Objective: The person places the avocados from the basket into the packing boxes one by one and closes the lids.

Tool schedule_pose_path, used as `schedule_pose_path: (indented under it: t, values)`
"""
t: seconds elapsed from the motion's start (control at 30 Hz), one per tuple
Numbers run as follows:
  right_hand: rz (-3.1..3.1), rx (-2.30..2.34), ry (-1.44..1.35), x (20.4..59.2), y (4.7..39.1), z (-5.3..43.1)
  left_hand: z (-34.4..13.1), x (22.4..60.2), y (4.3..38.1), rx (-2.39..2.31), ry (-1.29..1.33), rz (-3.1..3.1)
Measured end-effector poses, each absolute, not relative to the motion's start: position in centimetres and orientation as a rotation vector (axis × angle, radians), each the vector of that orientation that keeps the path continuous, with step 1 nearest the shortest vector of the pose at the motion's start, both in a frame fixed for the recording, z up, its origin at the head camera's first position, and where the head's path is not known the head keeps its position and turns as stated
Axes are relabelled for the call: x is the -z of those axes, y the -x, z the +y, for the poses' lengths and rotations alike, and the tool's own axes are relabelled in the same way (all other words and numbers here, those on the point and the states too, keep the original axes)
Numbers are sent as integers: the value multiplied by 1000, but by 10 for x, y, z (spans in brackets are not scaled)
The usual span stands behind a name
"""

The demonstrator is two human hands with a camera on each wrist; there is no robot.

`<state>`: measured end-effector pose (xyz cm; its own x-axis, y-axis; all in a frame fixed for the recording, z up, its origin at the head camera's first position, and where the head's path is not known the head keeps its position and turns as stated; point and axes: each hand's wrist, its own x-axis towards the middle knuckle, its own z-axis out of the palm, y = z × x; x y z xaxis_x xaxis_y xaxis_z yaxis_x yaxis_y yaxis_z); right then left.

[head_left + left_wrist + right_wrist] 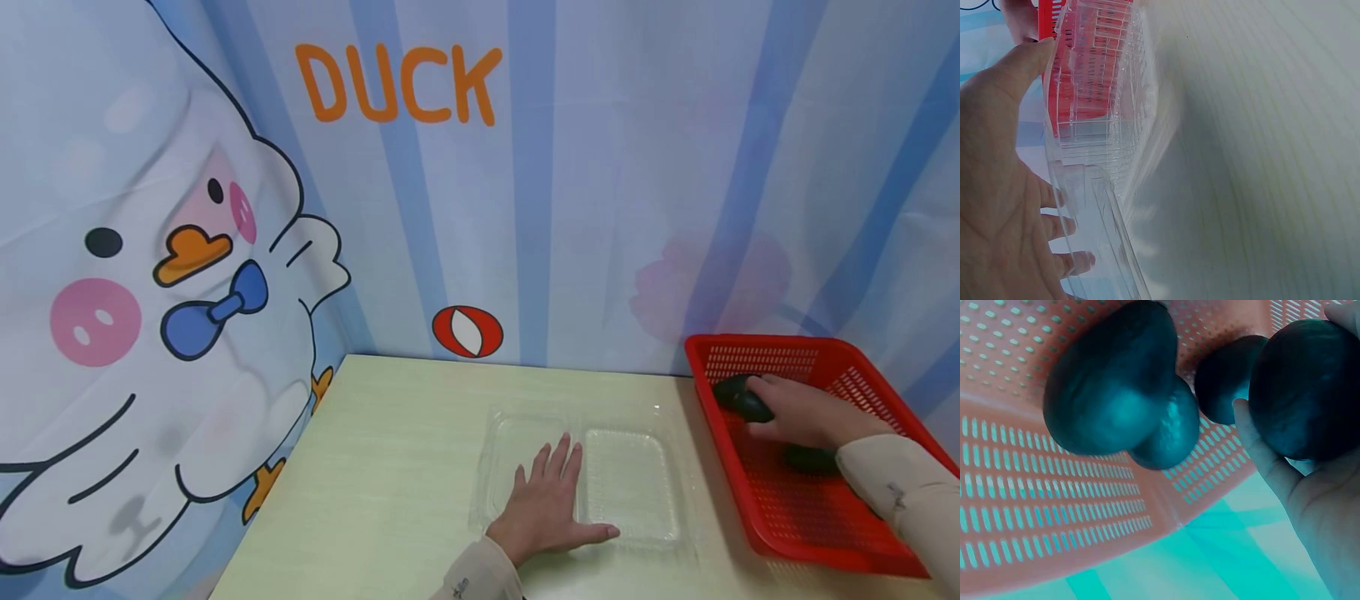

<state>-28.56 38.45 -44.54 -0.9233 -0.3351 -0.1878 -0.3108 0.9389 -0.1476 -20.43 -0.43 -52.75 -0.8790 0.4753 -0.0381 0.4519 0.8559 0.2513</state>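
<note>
My left hand (543, 508) rests over the clear plastic clamshell container (633, 483), fingers straight and spread. In the left wrist view its thumb (1029, 62) lies at the container's edge, and the fingertips show through the clear plastic. My right hand (806, 412) reaches into the red basket (738, 496) and grips a dark green avocado (1304, 390) between thumb and fingers. Several other avocados lie in the basket: one large avocado (1110, 381) partly covers another in the right wrist view, and one avocado (810, 460) sits below my right wrist.
The pale wooden table (360, 467) extends left of the container. Directly behind it hangs a printed curtain (585, 208) with a duck picture. The basket's raised rim stands to the right of the container.
</note>
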Motion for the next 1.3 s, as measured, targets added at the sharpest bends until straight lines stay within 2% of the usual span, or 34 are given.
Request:
schedule_pose_path:
  t: [0.6, 0.77, 1.3]
  values:
    - [2997, 41, 656, 412, 270, 363, -4, 528, 205, -354, -729, 2918]
    - [3008, 13, 651, 401, 265, 350, -3, 526, 205, -338, -728, 2918]
    - [3004, -95, 917, 382, 251, 297, -4, 526, 204, -342, -720, 2909]
